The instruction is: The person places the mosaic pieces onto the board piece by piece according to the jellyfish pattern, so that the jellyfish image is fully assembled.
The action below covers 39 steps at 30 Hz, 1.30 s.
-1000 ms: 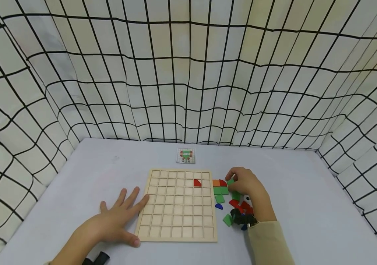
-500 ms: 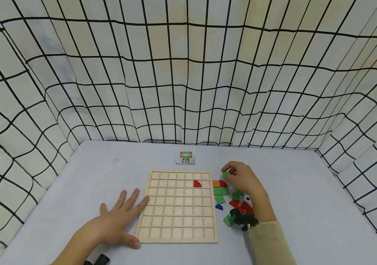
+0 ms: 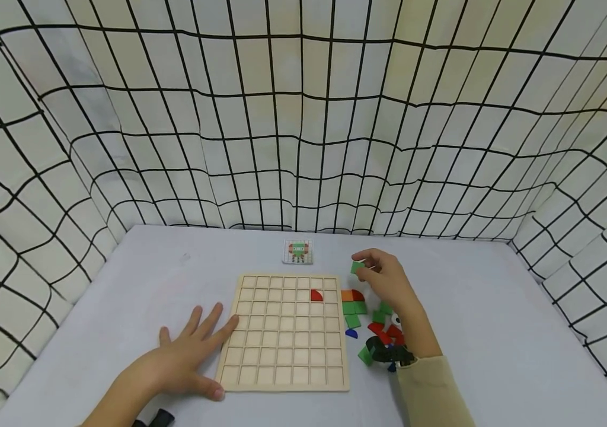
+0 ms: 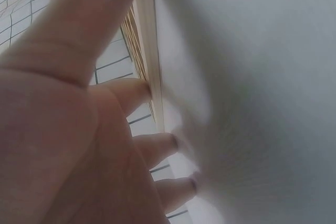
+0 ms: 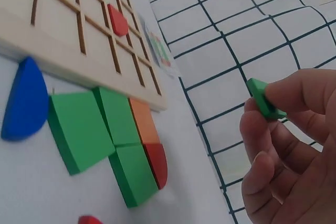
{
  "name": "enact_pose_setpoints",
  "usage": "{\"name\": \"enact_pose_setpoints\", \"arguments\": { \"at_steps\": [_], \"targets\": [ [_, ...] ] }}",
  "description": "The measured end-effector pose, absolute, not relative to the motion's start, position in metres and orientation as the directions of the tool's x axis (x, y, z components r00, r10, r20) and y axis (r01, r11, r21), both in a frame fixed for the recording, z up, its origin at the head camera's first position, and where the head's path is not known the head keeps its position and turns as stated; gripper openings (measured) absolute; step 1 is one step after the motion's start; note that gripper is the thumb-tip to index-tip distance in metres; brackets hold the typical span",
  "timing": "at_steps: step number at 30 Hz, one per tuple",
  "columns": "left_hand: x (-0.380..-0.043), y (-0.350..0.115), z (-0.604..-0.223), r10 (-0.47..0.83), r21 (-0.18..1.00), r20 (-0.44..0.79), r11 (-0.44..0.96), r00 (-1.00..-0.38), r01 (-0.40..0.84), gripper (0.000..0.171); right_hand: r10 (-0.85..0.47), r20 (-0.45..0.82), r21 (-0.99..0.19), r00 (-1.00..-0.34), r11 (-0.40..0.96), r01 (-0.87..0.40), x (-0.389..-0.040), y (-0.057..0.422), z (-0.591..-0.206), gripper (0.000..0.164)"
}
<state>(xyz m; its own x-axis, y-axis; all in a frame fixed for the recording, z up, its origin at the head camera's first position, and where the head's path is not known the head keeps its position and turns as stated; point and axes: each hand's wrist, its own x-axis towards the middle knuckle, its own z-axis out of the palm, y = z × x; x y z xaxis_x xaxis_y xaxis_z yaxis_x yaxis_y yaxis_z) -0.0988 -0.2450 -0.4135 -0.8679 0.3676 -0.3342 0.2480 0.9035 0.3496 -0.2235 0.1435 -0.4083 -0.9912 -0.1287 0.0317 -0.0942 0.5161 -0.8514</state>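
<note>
Between thumb and fingers my right hand (image 3: 386, 277) pinches a green square tile (image 3: 357, 267), held beyond the loose pieces near the board's far right corner. The right wrist view shows the same green tile (image 5: 261, 99) raised at the fingertips. My left hand (image 3: 188, 354) lies spread at the left side of the wooden grid board (image 3: 284, 339), its fingers straight and touching the board's edge (image 4: 148, 40). One red quarter-circle piece (image 3: 316, 295) sits in a cell of the board's second row, near the right. The other cells show bare wood.
Right of the board lie an orange square (image 3: 347, 295), a red quarter-circle (image 3: 357, 295), green squares (image 3: 354, 308) and a blue half-circle (image 3: 351, 333). More red pieces (image 3: 376, 327) lie partly behind the right wrist. A pattern card (image 3: 298, 251) lies beyond the board. Black netting (image 3: 303, 142) surrounds the table.
My right hand has drawn the green tile out of the loose pieces, lifting it away and slightly left toward the far side. The left hand and the board have stayed put.
</note>
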Motion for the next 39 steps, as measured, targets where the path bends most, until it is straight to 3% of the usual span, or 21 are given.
{"name": "enact_pose_setpoints", "arguments": {
  "at_steps": [6,15,39],
  "targets": [
    [-0.100,-0.245,-0.413,0.371,0.349,-0.327,0.902,-0.869,0.253,0.124,-0.119,-0.004,-0.937,-0.993,0.347,-0.037,-0.225,0.138,-0.404,0.027],
    [-0.098,-0.247,-0.415,0.367,0.374,-0.338,0.897,-0.867,0.234,0.123,-0.165,-0.044,-0.975,-0.985,0.221,0.007,-0.223,0.130,-0.402,0.029],
    [-0.098,-0.245,-0.414,0.368,0.355,-0.322,0.901,-0.872,0.249,0.124,-0.277,-0.059,-0.972,-0.959,0.234,-0.007,-0.221,0.104,-0.413,0.031]
  ]
}}
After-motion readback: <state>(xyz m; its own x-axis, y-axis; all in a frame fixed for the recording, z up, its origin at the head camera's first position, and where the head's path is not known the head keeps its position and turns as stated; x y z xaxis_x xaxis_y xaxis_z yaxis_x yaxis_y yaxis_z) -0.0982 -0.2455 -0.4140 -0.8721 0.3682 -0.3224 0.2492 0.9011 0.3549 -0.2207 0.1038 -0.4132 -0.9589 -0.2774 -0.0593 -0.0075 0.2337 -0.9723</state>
